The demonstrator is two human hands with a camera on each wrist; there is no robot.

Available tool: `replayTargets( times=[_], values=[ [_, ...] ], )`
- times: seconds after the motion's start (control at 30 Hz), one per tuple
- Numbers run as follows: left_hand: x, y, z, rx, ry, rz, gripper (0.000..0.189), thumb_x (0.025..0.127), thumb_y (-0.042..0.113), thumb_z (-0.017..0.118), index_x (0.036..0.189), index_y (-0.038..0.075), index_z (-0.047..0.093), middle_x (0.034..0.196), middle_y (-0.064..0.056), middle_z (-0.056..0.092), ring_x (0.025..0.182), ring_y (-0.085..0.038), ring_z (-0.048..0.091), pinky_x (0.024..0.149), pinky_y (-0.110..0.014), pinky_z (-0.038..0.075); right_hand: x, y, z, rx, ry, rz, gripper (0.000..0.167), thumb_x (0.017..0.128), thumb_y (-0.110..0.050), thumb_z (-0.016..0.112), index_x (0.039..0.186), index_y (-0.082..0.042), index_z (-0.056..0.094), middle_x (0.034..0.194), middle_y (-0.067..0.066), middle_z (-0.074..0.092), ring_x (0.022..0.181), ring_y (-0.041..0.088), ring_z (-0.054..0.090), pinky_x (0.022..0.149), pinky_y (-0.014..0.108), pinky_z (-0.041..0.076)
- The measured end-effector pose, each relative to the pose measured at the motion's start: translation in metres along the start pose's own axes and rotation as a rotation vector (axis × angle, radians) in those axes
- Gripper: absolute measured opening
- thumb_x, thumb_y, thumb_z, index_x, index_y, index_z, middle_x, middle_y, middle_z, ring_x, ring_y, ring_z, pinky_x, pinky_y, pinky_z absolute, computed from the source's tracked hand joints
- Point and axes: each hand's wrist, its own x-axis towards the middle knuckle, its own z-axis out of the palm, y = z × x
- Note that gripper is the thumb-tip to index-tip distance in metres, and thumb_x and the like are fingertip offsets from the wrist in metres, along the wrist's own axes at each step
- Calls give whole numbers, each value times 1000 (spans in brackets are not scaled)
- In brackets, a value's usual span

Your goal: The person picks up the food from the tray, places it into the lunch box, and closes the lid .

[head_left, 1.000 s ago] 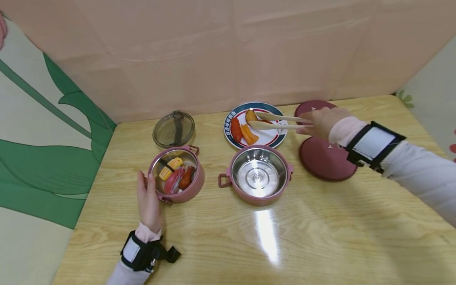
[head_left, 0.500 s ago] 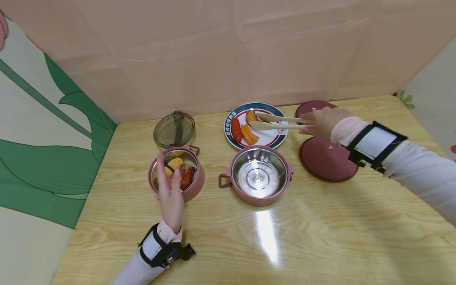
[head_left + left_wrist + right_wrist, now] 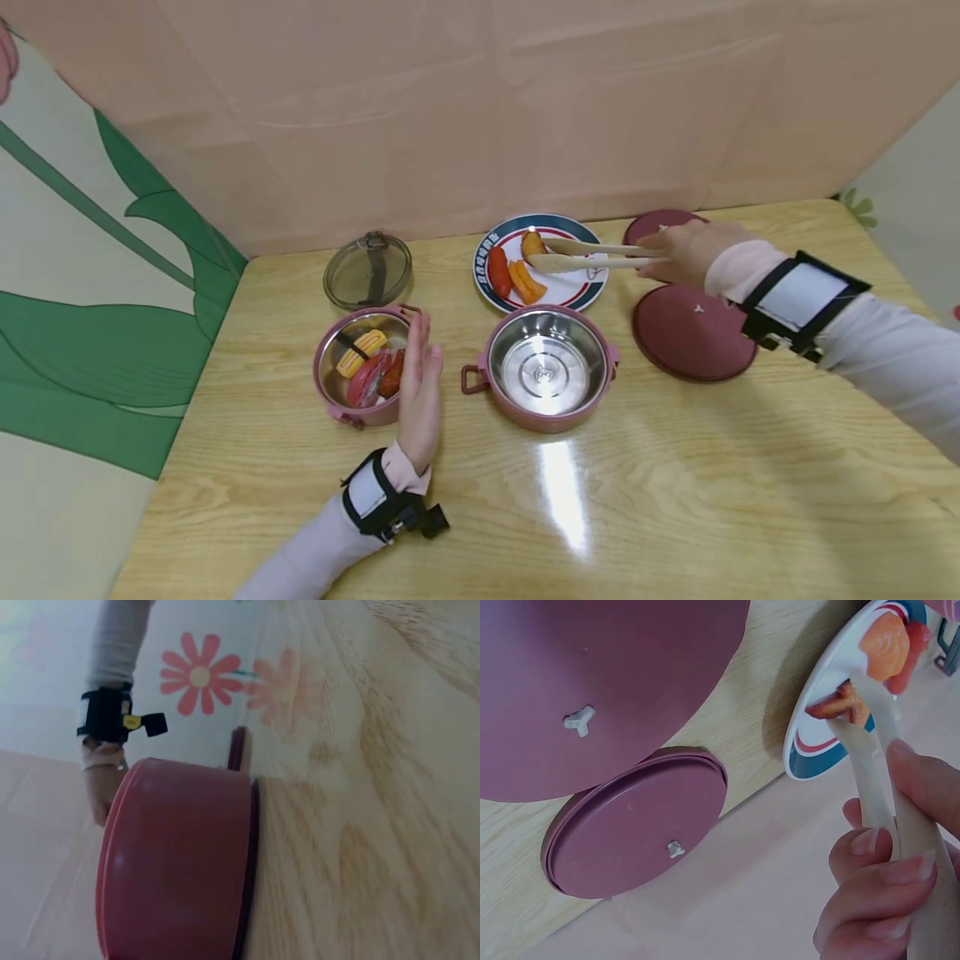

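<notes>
Head view: your right hand (image 3: 693,250) is over the far right part of the bench (image 3: 675,500), its grip clamped on a pair of wooden tongs (image 3: 592,262). The tongs point toward the bench's left edge and reach over a plate (image 3: 491,293), which lies at the middle of the far edge. On the plate are a red sausage (image 3: 498,272), an orange piece (image 3: 527,282) and a golden-brown piece (image 3: 533,244), this last just beside the tong tips. Your left hand (image 3: 420,404) has its fingers straight, the grip unclenched, at the right side of the left pot (image 3: 367,418); you cannot tell whether it touches the wall. In that pot lie a yellow corn piece (image 3: 362,353), a pink piece (image 3: 366,382) and a brown drumstick (image 3: 391,377). A clear lid (image 3: 348,279) lies behind it, near the far edge. The right pot (image 3: 547,423) stands nearer you than the plate. Two dark red lids (image 3: 693,333) lie to the right, the farther one at the far edge.

Left wrist view: a pink pot's wall fills the lower left, your right forearm beyond it.

Right wrist view: your fingers and thumb curl round the tongs; their tips are at a brown piece (image 3: 829,706) on the plate. Whether they pinch it, you cannot tell.
</notes>
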Motion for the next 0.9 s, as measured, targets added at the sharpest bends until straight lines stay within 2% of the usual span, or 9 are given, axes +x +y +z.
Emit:
replayTargets(
  times=[0.23,0.37,0.5,0.67,0.9],
  values=[
    [10,-12,18,29,-43,-171,61,104,33,41,156,12,15,160,-5,24,147,-20,20,120,-42,20,-3,2,3,-7,11,-22,50,90,-32,67,132,-7,59,99,16,68,65,20,58,48,34,48],
    [12,-20,25,5,-82,-229,59,104,29,42,155,9,18,159,-7,26,147,-22,22,120,-41,21,-4,5,5,-5,29,-55,49,90,-31,68,130,-4,60,100,17,69,72,22,63,53,38,51],
    [13,-25,30,-16,-108,-236,56,105,27,41,154,7,22,157,-12,29,145,-25,26,119,-42,23,-4,7,6,16,33,-62,50,90,-31,68,130,-3,59,104,20,69,76,26,66,58,43,54],
    [14,-27,33,-54,-123,-215,54,104,22,42,152,2,26,155,-17,32,143,-29,30,119,-43,24,-5,9,7,36,45,-72,49,90,-29,69,129,-2,60,106,21,69,79,29,67,61,47,55],
    [14,-30,36,-53,-153,-197,53,103,18,47,149,-1,31,154,-16,35,142,-27,31,118,-39,25,-5,12,9,77,21,-59,51,91,-31,67,131,0,58,103,22,69,71,23,62,55,39,50]
  ],
)
